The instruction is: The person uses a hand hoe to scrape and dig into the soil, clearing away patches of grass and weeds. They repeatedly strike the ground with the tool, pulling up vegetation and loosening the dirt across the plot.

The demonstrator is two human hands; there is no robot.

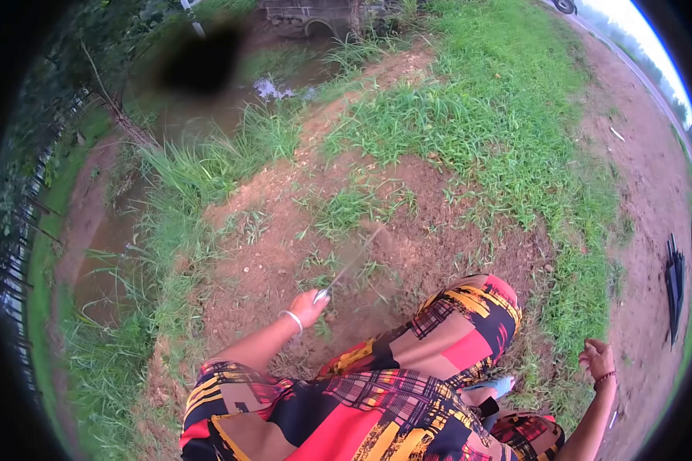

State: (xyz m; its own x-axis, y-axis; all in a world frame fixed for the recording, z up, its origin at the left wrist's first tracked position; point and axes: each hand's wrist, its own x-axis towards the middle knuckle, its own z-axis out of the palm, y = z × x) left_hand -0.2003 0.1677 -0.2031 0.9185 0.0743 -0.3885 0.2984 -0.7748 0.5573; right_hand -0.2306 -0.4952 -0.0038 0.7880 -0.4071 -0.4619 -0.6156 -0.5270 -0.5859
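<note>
My left hand, with a pale bangle at its wrist, is closed round the handle of a thin metal tool. The tool points up and to the right over bare brown soil, and its far end is blurred near a grass tuft. Out to the right, my right hand hangs over the edge of the grass, a dark bracelet at its wrist. Its fingers are partly curled and apart, with nothing seen in them. My bent knee, in patterned cloth, lies between the hands.
Muddy water runs along the left, past tall grass. Thick grass covers the upper middle. A folded black umbrella lies on the dirt path at the right. A stone culvert stands at the top.
</note>
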